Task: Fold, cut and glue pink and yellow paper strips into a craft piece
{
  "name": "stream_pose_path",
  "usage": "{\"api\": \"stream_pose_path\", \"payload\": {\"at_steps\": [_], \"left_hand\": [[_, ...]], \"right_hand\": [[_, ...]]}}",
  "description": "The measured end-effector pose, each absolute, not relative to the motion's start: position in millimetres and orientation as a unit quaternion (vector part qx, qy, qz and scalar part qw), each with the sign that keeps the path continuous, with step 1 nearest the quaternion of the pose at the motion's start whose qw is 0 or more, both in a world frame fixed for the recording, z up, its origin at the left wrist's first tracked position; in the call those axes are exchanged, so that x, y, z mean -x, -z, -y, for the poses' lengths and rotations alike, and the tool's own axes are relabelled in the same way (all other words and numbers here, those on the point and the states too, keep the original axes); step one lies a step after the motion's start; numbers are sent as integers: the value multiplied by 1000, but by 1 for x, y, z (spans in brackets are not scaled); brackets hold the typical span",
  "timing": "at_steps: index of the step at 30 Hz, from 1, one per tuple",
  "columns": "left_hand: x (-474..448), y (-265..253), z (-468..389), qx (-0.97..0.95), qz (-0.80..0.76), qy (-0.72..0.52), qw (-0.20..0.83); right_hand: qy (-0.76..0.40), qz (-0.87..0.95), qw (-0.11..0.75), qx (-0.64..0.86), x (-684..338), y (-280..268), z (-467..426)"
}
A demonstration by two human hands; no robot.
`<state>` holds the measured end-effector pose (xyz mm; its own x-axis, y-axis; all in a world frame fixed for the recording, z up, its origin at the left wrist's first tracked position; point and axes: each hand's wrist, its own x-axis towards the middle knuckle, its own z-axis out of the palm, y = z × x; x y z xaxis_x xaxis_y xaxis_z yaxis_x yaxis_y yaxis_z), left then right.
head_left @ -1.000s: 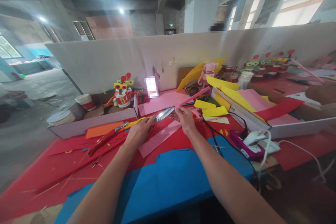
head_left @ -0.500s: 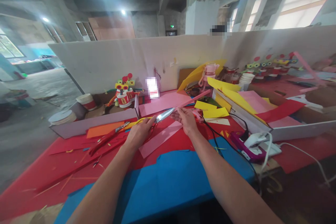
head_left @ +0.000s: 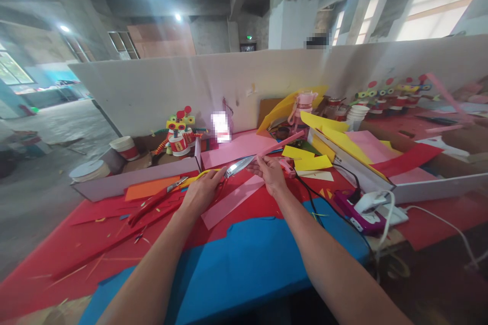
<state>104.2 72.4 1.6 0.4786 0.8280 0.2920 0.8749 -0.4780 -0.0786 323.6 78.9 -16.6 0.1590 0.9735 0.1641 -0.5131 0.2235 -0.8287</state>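
Observation:
My left hand (head_left: pixel 201 192) is closed round the handles of a pair of scissors (head_left: pixel 238 167), whose silvery blades point right and look together. The scissor tips reach close to the fingertips of my right hand (head_left: pixel 270 172). Those fingers pinch a narrow pink paper strip (head_left: pixel 284 143) that runs up and to the right. Whether the blades touch the strip I cannot make out. Below the scissors a wider piece of pink paper (head_left: pixel 231 203) lies slanted on the red table covering (head_left: pixel 160 251).
A utility knife (head_left: pixel 156 200) and orange paper (head_left: pixel 152 188) lie left. Behind stand paper-cup robot figures (head_left: pixel 179 139) in a low box (head_left: pixel 168 167). Yellow paper pieces (head_left: pixel 313 162), a purple power strip (head_left: pixel 358 213) with cables, and an open box of coloured sheets (head_left: pixel 430 190) sit right.

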Motion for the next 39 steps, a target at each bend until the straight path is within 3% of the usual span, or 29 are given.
{"api": "stream_pose_path", "payload": {"at_steps": [25,39], "left_hand": [[-105,-4,-69,843,505,129,132],[-105,-9,-67,851,498,118,113]], "right_hand": [[-584,334,678,296,-322,14,-77],[-520,371,697,326,-325,14,-78]]}}
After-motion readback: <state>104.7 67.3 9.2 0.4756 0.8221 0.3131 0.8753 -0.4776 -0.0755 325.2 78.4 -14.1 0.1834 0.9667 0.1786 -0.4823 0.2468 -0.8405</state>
